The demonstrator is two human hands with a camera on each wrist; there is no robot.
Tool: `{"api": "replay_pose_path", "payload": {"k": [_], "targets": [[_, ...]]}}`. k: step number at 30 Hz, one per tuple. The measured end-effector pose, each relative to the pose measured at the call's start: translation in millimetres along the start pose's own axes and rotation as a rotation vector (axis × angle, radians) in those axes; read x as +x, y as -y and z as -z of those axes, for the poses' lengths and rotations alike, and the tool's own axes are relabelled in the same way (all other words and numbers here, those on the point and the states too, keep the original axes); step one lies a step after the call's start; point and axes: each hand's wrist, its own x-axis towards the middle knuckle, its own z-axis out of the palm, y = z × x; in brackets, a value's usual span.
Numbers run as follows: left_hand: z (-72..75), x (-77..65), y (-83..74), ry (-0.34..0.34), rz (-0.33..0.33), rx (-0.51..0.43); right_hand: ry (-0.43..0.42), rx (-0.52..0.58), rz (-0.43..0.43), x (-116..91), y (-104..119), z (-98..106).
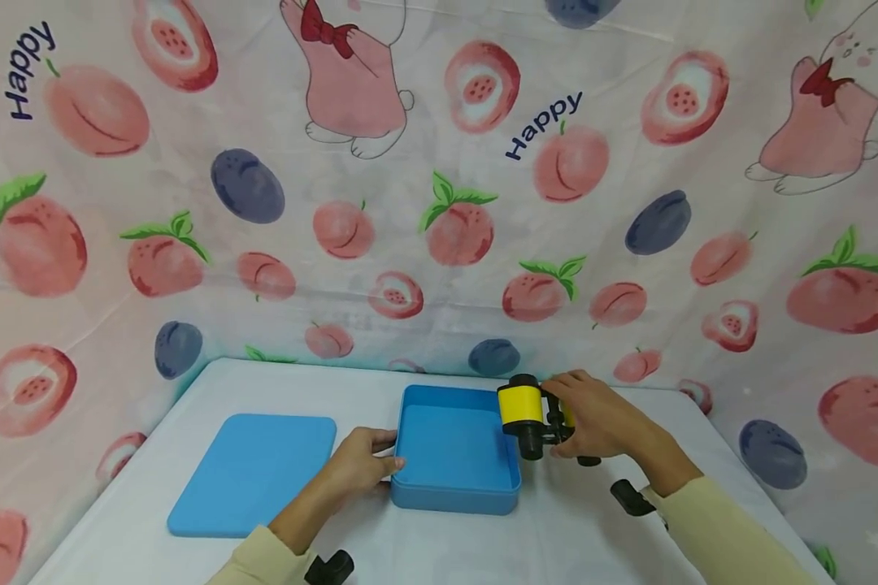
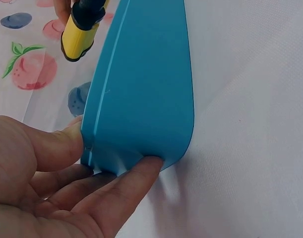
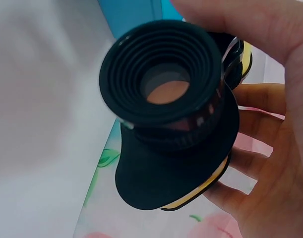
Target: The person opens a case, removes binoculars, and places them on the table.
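A shallow blue box sits uncovered on the white table. At its left wall, my left hand holds it, the thumb at the rim and the fingers against the outer side. My right hand grips a pair of black and yellow binoculars, which overlap the box's right edge in the head view. One black eyepiece faces the right wrist camera, with the fingers round the far side of the barrels. The box interior shows only bare blue floor.
A flat blue lid lies on the table left of the box. Behind the table hangs a cloth printed with peaches and rabbits. Black cameras are strapped at both wrists.
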Motion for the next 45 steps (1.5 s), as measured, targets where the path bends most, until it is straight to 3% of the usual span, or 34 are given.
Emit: {"api": "replay_pose_path", "payload": {"k": [16,32,45], "targets": [[3.6,-0.8,5.6,-0.001,0.049,-0.025,0.009,0.032,-0.043,-8.9,-12.2,-18.2],[3.1,1.1,7.3,0.008,0.032,-0.019,0.049,0.083,-0.106,-22.0,-26.0,-37.9],[2.0,3.4,4.9,0.024,0.034,-0.048,0.085,0.122,-0.134,-33.6,-35.3,-42.3]]}}
